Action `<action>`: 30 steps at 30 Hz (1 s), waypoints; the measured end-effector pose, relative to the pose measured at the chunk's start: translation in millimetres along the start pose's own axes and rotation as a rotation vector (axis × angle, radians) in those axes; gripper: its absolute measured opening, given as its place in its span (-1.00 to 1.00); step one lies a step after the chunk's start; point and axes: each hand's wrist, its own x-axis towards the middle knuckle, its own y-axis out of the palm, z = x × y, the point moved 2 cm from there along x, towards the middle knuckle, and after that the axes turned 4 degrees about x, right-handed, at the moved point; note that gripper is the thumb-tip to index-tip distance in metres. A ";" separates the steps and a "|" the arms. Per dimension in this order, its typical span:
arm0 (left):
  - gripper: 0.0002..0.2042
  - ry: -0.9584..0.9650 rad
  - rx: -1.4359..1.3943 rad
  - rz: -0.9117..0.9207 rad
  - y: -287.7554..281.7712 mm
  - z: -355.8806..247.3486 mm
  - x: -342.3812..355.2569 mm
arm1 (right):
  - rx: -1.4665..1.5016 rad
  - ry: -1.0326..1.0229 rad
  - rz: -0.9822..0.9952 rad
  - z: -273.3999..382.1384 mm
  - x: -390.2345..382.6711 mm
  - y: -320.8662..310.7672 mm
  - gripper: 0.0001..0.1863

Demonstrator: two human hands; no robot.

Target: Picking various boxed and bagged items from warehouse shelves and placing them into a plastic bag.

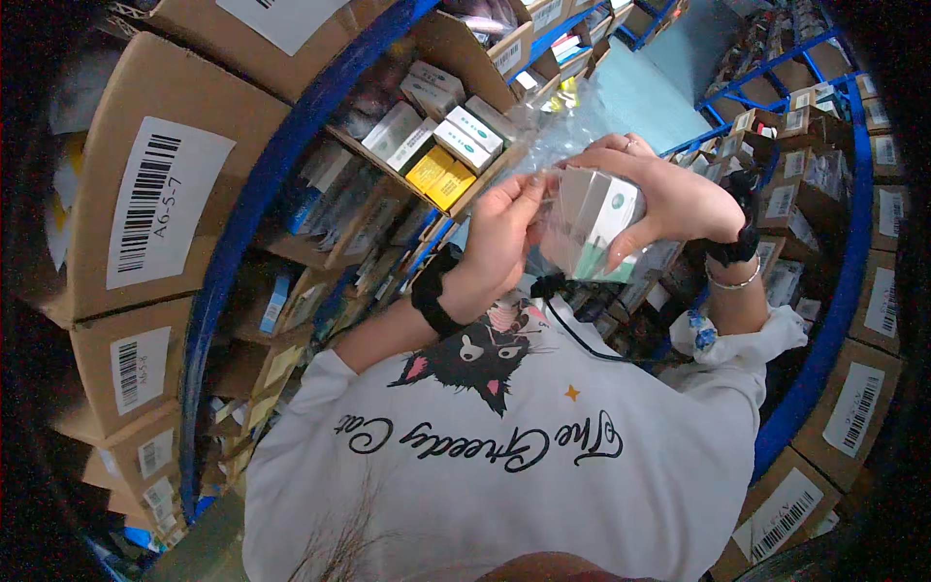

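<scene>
In front of my chest, my right hand is wrapped round a small white and green carton, its thumb pressed on the printed face. Whether it is one carton or several stacked together I cannot tell. Clear plastic film, seemingly a bag, surrounds the carton and crumples up beyond it. My left hand pinches the film between thumb and fingers at the carton's left side. Just past my left hand stands an open cardboard bin with white cartons and yellow boxes in it.
Blue shelf frames rise on the left, with labelled cardboard bins close by. More stocked bins line the rack on the right. Pale floor shows between the racks at the far end. A black cord hangs at my chest.
</scene>
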 end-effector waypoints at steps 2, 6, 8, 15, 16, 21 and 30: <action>-0.77 0.022 0.014 0.007 2.3 -3.8 -0.4 | 0.003 -0.075 -0.132 -5.7 -1.4 2.6 0.06; -0.77 0.120 -0.080 -0.042 6.0 -9.6 -0.2 | 0.113 -0.067 -0.148 2.4 -5.6 -2.6 0.10; -0.77 0.154 -0.117 -0.068 8.0 -11.7 -0.5 | 0.179 -0.075 -0.191 0.9 -7.7 -1.9 0.08; -0.78 0.188 -0.144 -0.072 18.8 -31.5 -5.4 | 0.506 -0.039 -0.286 -9.3 -14.5 -12.3 -0.02; -0.79 0.200 -0.122 -0.086 17.7 -32.9 -5.4 | 0.566 -0.031 -0.319 -11.5 -15.5 -14.0 -0.03; -0.79 0.284 -0.092 -0.093 10.6 -30.6 -2.1 | 0.724 -0.026 -0.430 -30.6 -17.9 -22.7 -0.07; -0.80 0.385 -0.145 -0.278 21.4 -45.7 0.8 | 0.897 -0.013 -0.402 -52.0 -8.8 -8.4 -0.14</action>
